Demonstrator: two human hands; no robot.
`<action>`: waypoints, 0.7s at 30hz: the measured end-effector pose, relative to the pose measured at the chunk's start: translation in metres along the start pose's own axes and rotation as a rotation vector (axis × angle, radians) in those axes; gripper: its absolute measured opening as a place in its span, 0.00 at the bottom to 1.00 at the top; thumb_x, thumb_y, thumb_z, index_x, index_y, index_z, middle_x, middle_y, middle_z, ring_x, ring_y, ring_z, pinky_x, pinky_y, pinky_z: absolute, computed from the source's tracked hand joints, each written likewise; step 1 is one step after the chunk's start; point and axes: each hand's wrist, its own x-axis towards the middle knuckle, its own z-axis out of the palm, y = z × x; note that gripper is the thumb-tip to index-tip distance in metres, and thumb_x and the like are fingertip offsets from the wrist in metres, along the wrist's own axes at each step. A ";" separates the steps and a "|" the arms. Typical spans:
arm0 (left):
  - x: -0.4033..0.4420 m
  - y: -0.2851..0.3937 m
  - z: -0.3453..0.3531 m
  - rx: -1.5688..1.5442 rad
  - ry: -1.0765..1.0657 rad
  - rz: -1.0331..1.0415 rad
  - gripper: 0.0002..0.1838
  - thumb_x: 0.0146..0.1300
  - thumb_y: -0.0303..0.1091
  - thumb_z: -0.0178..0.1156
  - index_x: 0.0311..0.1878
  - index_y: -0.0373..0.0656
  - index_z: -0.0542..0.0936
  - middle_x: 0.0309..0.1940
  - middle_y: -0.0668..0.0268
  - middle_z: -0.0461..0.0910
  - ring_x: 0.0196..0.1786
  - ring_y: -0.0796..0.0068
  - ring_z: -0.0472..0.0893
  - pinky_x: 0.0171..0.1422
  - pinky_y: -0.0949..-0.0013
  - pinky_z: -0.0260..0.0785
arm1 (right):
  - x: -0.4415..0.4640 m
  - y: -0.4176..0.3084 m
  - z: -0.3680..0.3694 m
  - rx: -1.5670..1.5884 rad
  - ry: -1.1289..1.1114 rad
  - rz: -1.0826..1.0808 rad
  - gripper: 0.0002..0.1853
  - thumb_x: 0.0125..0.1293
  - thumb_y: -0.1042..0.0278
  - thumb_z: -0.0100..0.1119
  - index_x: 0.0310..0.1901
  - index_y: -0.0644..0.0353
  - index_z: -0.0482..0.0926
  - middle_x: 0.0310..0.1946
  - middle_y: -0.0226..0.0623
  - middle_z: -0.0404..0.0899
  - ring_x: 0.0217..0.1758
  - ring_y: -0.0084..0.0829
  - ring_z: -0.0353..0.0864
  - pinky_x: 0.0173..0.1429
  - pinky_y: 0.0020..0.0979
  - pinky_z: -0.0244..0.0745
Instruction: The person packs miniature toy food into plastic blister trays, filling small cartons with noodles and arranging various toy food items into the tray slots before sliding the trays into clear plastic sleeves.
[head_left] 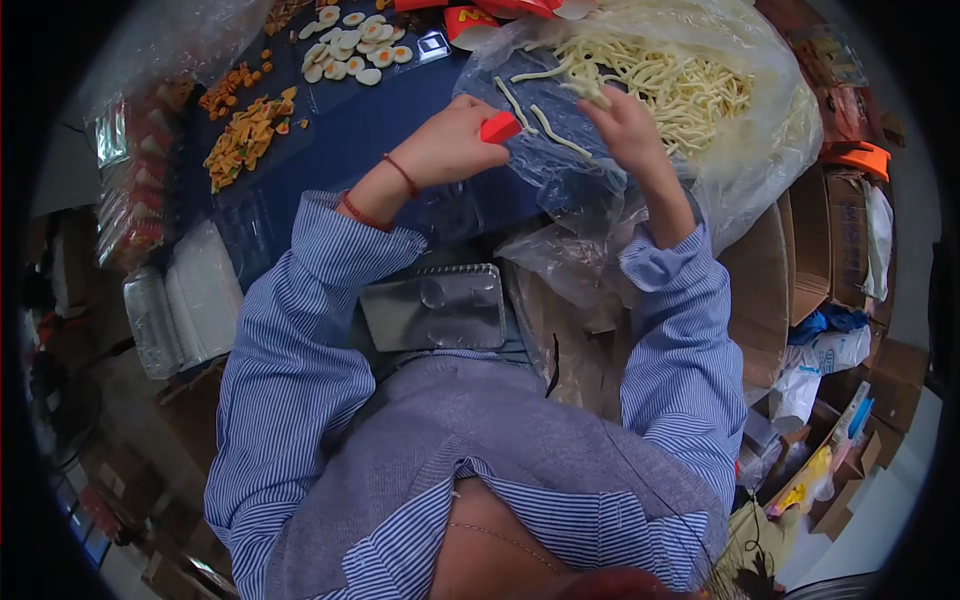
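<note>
Under the pale strips [690, 85], crumpled clear plastic [742, 190]

The left arm [290, 330] runs up from the lower left of the frame, bent at the elbow, its forearm angling inward to the left hand [452, 143] at upper centre, which is curled, back of the hand up and fingers closed. The right arm [682, 340] rises on the right side, and the right hand [625, 128], apart from the left hand, points its fingers toward the upper left, their exact closure unclear.
</note>
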 end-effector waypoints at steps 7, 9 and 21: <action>0.066 -0.007 0.017 0.314 -0.125 -0.225 0.28 0.55 0.46 0.63 0.59 0.45 0.80 0.57 0.47 0.76 0.65 0.49 0.71 0.69 0.58 0.67 | -0.004 0.006 0.032 -0.384 -0.321 -0.062 0.14 0.58 0.63 0.66 0.39 0.65 0.78 0.34 0.56 0.81 0.40 0.56 0.82 0.43 0.47 0.75; 0.068 -0.006 0.018 0.385 -0.170 -0.303 0.30 0.55 0.48 0.62 0.60 0.45 0.80 0.58 0.45 0.75 0.66 0.48 0.70 0.70 0.58 0.66 | 0.003 0.007 0.012 -0.260 -0.201 -0.044 0.14 0.60 0.62 0.62 0.39 0.65 0.77 0.32 0.55 0.81 0.37 0.55 0.81 0.42 0.47 0.75; 0.056 -0.019 0.017 0.289 -0.106 -0.199 0.32 0.54 0.50 0.60 0.51 0.28 0.82 0.61 0.39 0.72 0.63 0.48 0.74 0.65 0.58 0.71 | 0.073 0.019 0.043 -0.694 -0.116 -0.331 0.13 0.65 0.65 0.58 0.43 0.65 0.73 0.38 0.53 0.80 0.43 0.56 0.80 0.47 0.49 0.75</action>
